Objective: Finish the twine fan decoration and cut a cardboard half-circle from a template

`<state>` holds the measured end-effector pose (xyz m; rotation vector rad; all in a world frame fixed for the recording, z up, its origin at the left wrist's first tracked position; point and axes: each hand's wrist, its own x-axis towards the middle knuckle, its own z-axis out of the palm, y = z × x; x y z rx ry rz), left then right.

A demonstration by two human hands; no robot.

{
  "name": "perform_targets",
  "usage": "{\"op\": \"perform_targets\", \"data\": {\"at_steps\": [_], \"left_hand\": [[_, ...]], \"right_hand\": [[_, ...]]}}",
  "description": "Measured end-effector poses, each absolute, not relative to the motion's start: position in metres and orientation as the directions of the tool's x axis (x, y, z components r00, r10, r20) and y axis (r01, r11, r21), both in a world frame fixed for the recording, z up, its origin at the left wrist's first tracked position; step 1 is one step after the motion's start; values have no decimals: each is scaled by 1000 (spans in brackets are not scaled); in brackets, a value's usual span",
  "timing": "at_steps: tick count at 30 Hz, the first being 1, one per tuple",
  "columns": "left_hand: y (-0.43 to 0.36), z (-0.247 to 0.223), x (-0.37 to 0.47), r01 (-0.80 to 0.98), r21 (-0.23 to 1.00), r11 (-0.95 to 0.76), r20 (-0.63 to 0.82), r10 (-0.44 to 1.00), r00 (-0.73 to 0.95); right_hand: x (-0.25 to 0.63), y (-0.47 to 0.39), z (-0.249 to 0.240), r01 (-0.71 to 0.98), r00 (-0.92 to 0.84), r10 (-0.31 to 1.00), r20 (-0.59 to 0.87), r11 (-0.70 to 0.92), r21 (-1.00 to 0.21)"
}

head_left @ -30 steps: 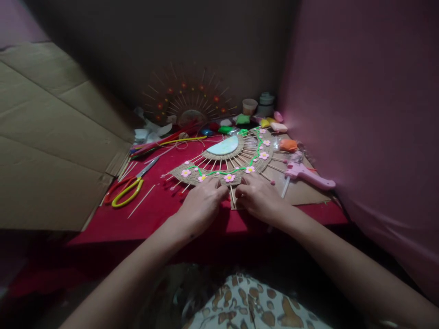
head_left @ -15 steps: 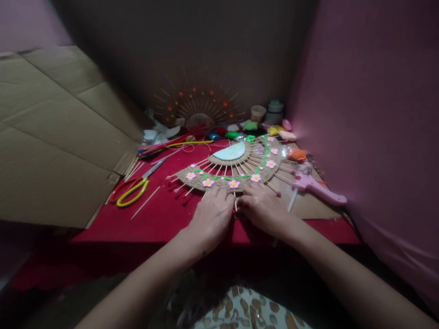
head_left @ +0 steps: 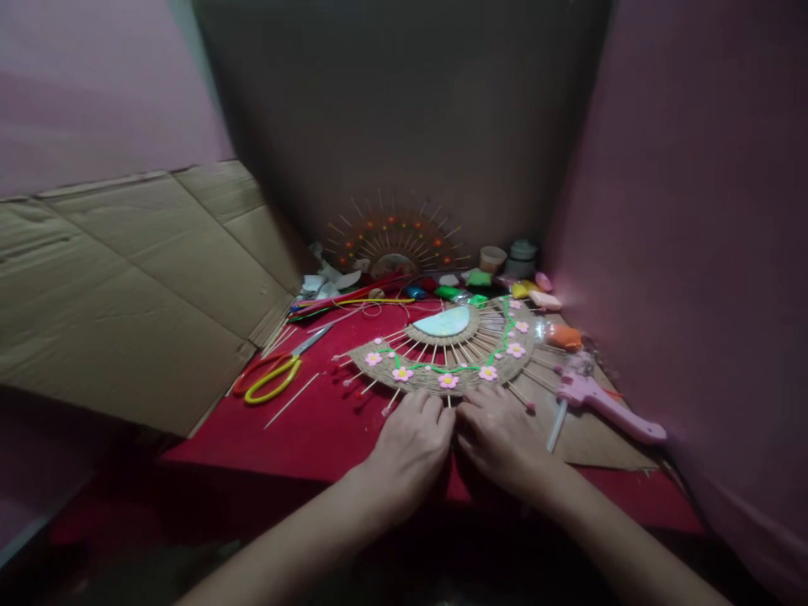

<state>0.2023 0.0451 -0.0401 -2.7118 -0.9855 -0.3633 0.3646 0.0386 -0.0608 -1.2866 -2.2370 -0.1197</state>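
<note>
Left hand (head_left: 411, 439) and right hand (head_left: 498, 429) curl (I cannot tell if fingers pinch) by the half-round, pink-flowered tan twine fan (head_left: 425, 380).

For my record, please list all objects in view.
Front fan: one, tan, centre
Rear fan: one, brown, back
Scissors: one, red-yellow, left
Glue gun: one, pink, right
Cardboard: two, brown, both sides
Packets: several, multicoloured, back and right
Cup: one, pale, back
Jar: one, grey, back
Sticks: several, pale, left
Strips: several, multicoloured, back left
Scraps: several, white, back left
Tabletop: one, red, centre
Left hand: one, bare, front fan
Right hand: one, bare, front fan
</note>
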Motion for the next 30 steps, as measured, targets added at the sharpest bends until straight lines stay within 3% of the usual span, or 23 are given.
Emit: {"op": "perform_targets", "data": {"at_steps": [4,16,22,30], "left_hand": [[45,-43,201,634,-175,-754,396,535,746],[46,-39,198,575,-159,-803,502,436,747],[48,-38,196,624,-91,-776,534,490,688],[56,-30,190,654,-18,-756,429,585,688]], "right_hand": [[364,38,-60,813,-385,754,532,550,-191],[364,41,-63,787,-472,604,642,616,-1],[363,40,-54,757,-579,538,613,633,160],[357,43,-47,739,-635,510,580,621,264]]}}
